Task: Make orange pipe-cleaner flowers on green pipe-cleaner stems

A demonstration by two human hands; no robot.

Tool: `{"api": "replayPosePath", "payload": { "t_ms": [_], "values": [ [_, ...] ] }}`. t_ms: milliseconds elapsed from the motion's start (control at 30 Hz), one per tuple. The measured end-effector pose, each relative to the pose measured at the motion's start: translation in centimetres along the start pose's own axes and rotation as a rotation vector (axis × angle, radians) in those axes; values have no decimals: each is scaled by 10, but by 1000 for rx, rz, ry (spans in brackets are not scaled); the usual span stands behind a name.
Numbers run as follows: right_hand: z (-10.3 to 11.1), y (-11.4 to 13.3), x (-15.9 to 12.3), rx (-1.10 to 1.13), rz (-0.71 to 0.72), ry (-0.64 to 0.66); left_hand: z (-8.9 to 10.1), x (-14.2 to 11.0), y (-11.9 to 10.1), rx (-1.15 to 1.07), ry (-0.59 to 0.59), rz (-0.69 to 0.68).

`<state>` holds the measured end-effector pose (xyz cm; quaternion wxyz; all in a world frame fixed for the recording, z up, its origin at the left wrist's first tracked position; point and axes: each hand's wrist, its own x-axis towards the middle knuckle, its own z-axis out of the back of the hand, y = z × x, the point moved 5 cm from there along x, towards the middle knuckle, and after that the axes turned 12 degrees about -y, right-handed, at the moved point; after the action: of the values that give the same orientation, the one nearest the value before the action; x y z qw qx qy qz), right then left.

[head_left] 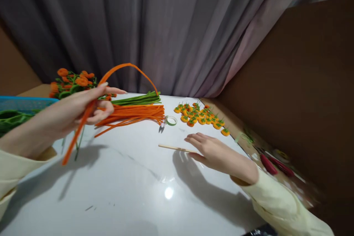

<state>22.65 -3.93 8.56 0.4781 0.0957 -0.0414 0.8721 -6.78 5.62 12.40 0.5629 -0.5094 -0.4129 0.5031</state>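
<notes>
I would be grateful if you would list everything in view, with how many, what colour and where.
Curtain: one, grey, back
Side panels: two, brown, left and right
Table: one, white, centre
Basket: one, blue, far left
Leafy pieces: several, green, in basket
Flowers: many, orange, back left
Stem bundle: one, green, back
Strip bundle: one, orange, before stems
Snips: one, metallic, beside tape
Tape roll: one, pale green, mid-table
Flower heads: many, yellow-orange, back right
Red handles: two, red, right
Scraps: few, dark, front
Black item: one, unclear, bottom edge
Loose strip: one, orange, left hand
Stick: one, pale wood, at right hand
Hands: two, bare, above table
Sleeves: two, pale yellow, both arms
</notes>
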Motion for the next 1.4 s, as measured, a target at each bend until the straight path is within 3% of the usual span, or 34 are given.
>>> {"api": "replayPosePath", "payload": {
  "t_ms": [133, 233, 333, 500, 633, 800, 1033, 1167, 1333, 1400],
  "values": [
    [-47, 12, 34, -6, 95, 212, -15, 1, 13, -46, 153, 47],
    [-63, 15, 46, 81, 40, 235, -20, 0, 18, -54, 157, 69],
    [-67, 23, 50, 486, -87, 262, -33, -4, 23, -58, 216, 119],
    [-81, 52, 44, 1333, -291, 620, -65, -14, 47, -23, 316, 121],
    [-96, 68, 37, 1612, -309, 844, -84, -16, 69, -44, 333, 117],
    [-102, 68, 39, 1624, -337, 746, -87, -16, 76, -22, 258, 86],
    [-93, 69, 43, 1328, -259, 608, -92, -27, 69, -13, 316, 17],
    [-96, 65, 45, 1282, -271, 502, -91, -26, 70, 178, 285, -77],
    [-108, 59, 45, 1237, -274, 485, -104, -38, 85, 394, 503, -172],
    [-112, 58, 44, 1219, -289, 498, -106, -41, 88, 446, 521, -234]
  ]
}}
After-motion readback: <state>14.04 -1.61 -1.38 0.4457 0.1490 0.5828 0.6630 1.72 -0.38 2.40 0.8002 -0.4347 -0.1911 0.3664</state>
